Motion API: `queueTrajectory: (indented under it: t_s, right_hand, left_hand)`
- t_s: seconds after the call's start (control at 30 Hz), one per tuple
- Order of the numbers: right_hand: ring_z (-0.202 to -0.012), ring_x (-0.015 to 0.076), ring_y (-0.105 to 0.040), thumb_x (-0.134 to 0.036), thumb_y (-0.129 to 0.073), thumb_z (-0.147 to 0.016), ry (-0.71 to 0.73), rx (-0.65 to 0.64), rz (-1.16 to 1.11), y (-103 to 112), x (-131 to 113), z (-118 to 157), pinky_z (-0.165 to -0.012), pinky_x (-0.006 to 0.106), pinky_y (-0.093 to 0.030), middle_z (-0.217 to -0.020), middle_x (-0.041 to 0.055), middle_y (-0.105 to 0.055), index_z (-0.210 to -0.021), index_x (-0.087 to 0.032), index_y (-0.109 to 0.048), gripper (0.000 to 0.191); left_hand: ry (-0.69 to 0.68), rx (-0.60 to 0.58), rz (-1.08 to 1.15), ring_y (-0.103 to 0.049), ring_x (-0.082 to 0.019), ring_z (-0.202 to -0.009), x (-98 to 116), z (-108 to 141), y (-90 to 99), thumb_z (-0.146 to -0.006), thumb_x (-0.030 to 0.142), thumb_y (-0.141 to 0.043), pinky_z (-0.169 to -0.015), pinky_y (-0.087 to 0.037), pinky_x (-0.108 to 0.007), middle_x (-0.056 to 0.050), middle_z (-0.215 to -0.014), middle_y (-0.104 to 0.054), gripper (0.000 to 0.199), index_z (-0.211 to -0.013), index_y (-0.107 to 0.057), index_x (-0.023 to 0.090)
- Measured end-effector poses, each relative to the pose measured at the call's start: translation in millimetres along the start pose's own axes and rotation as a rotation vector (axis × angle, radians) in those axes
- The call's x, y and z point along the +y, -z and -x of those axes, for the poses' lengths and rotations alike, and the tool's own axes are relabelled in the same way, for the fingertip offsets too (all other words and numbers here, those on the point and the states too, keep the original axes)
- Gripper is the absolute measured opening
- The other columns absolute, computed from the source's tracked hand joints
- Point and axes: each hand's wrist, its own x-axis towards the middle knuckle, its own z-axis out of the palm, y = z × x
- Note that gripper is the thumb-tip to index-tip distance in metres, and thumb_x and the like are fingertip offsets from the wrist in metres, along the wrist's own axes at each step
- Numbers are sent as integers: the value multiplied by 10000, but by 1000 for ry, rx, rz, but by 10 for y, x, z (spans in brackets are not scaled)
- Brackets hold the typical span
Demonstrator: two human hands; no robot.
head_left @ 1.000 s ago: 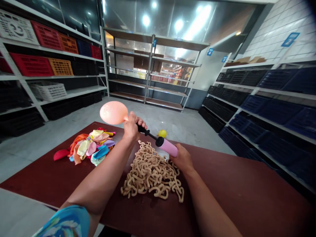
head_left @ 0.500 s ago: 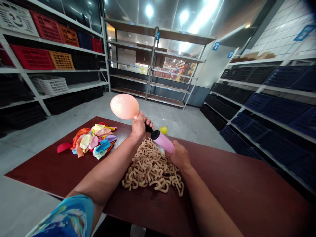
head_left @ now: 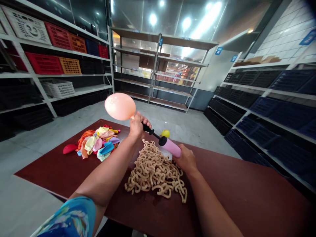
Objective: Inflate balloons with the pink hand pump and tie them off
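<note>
My left hand [head_left: 137, 125] is closed around the black front end of a balloon pump and the neck of a pale pink inflated balloon [head_left: 119, 106], which points away to the left. My right hand [head_left: 186, 158] grips the pink barrel of the balloon pump [head_left: 172, 147]. A dark rod shows between the barrel and the black end. Under my arms lies a heap of beige curled snack-like pieces [head_left: 154, 171] on the dark red table [head_left: 237, 184]. A pile of uninflated balloons [head_left: 97, 144] in many colours rests to the left.
A yellow balloon [head_left: 165, 133] is on the floor beyond the table. Shelves with red, orange and white crates [head_left: 61, 89] stand at the left. Metal racks [head_left: 151, 79] are at the back, and dark blue and black crates [head_left: 270, 110] fill the right shelves.
My right hand has drawn the pink barrel back to the right, exposing the rod. The balloon looks somewhat larger and sits a little further left. The camera view has shifted slightly.
</note>
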Motion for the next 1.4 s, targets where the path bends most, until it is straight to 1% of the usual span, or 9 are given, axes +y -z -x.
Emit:
queueTrajectory:
  t_s: [0.2,0.3,0.4,0.5,0.63,0.73,0.87,1.23,1.4]
  right_hand:
    - [-733,190,-543,-288,-572,-671,22,11,11,6,-131,25,-668,300,-308,-833,49,-619,-885,-186,-509,245]
    - [-738,187,-541,-295,-567,-678,34,11,4,-9,-143,29,-679,299,-306,-828,46,-617,-891,-184,-509,247]
    - [-744,183,-543,-295,-548,-694,50,7,-17,-11,-140,18,-694,299,-310,-825,39,-618,-906,-186,-510,241]
    - [-745,182,-547,-300,-544,-702,33,-2,-32,6,-108,-2,-691,297,-312,-822,35,-622,-918,-191,-519,243]
    - [-759,180,-549,-271,-543,-699,-11,-6,-29,14,8,-30,-694,294,-311,-829,36,-627,-937,-198,-532,249]
    - [-748,184,-545,-258,-537,-687,-39,-11,-12,-9,91,-38,-678,295,-309,-819,37,-621,-922,-198,-531,242]
    - [-734,189,-537,-245,-534,-663,-42,-6,-16,-38,101,-28,-656,294,-308,-809,38,-612,-868,-198,-525,210]
    - [-742,188,-544,-298,-556,-688,39,9,0,-21,-129,17,-689,304,-324,-828,43,-614,-872,-189,-502,221]
    - [-755,187,-551,-293,-562,-697,23,8,-14,-2,-135,6,-688,298,-316,-838,48,-622,-905,-193,-516,236]
  left_hand:
    - [94,-36,-17,-400,-88,-362,-314,122,-26,-780,487,-501,-381,-379,-232,50,-438,-334,448,-544,-252,198]
    - [96,-42,-22,-411,-92,-366,-372,154,-40,-771,495,-509,-380,-382,-236,49,-438,-337,455,-539,-257,196]
    - [80,-23,-21,-401,-90,-357,-308,141,-57,-767,498,-514,-377,-376,-233,53,-426,-323,464,-538,-243,199]
    - [55,-10,-11,-398,-87,-358,-144,87,-55,-769,486,-521,-387,-382,-233,53,-427,-326,457,-542,-247,200]
    - [-20,12,-4,-400,-88,-364,85,-3,-14,-789,466,-506,-394,-383,-232,48,-429,-329,443,-542,-252,199]
    - [-32,40,10,-396,-88,-363,141,-34,6,-802,454,-492,-390,-376,-230,46,-428,-323,440,-539,-247,201]
    - [1,49,26,-389,-86,-360,71,-10,-9,-803,453,-490,-387,-371,-232,44,-433,-320,441,-536,-245,203]
    - [81,-20,-13,-401,-84,-369,-294,148,-64,-768,474,-528,-396,-387,-225,53,-435,-321,455,-544,-243,198]
    - [80,10,-5,-401,-88,-364,-227,120,-66,-770,462,-532,-394,-384,-229,54,-432,-320,449,-542,-250,198]
